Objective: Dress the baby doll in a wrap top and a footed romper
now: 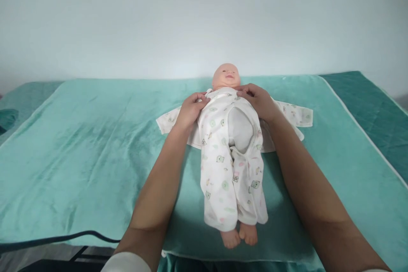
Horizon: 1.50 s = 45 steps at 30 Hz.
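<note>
Currently, the left hand (192, 109) and right hand (259, 101) each pinch the printed trousers (218, 174) near the top. Between them, the doll (225, 77) lies face-up on a green cover (95, 153).

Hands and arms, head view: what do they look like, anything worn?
Left hand and right hand: bare, no gloves, rings or watch visible. Left sleeve: white, short. Right sleeve: only a whitish sliver shows.
</note>
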Each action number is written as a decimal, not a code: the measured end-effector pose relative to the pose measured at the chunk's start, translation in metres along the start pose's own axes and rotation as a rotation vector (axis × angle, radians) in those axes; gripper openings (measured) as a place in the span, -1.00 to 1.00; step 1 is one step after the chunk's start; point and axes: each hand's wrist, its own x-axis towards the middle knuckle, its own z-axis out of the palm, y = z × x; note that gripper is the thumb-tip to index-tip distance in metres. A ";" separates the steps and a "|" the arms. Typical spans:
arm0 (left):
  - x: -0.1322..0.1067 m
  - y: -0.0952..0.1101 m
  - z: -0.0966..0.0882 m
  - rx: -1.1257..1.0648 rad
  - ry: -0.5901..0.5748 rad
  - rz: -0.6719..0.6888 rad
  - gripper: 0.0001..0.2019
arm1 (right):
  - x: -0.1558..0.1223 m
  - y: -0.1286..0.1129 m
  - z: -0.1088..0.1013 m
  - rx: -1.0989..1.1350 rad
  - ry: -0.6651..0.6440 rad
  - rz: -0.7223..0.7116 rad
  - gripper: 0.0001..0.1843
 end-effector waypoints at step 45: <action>-0.130 -0.022 -0.024 0.689 0.007 0.243 -0.73 | -0.311 -0.107 0.058 -0.777 -0.181 -0.281 -0.65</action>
